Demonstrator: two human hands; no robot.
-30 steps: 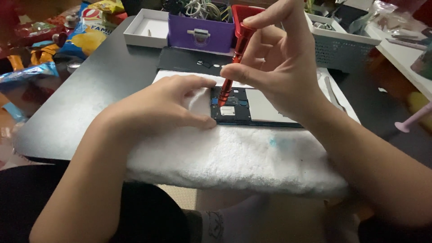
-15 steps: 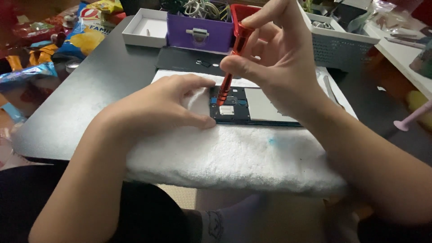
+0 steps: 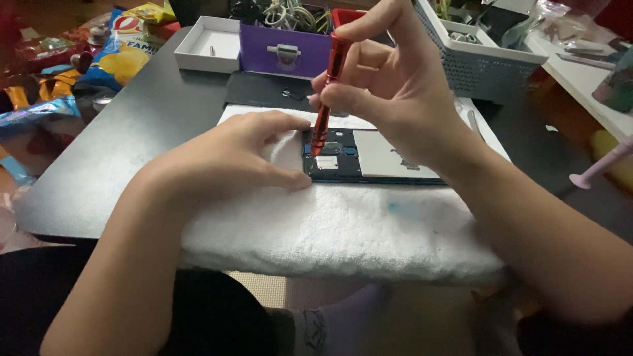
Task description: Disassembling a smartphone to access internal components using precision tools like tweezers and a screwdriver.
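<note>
A white towel (image 3: 343, 231) covers the near edge of the dark table (image 3: 132, 151). On the towel lies an opened device (image 3: 369, 158), its dark internals and a pale plate exposed. The left hand (image 3: 231, 161) presses flat on the towel, fingertips against the device's left end. The right hand (image 3: 389, 92) pinches a red screwdriver (image 3: 326, 92), held nearly upright, tip on the device. Farther back: a white tray (image 3: 204, 46) holding one small item, a purple box (image 3: 283, 49) of tangled cables, and a grey basket (image 3: 481, 56), contents indistinct.

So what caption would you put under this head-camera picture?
Right hand sets a red screwdriver upright into an opened device on a white towel; left hand steadies its end.
</note>
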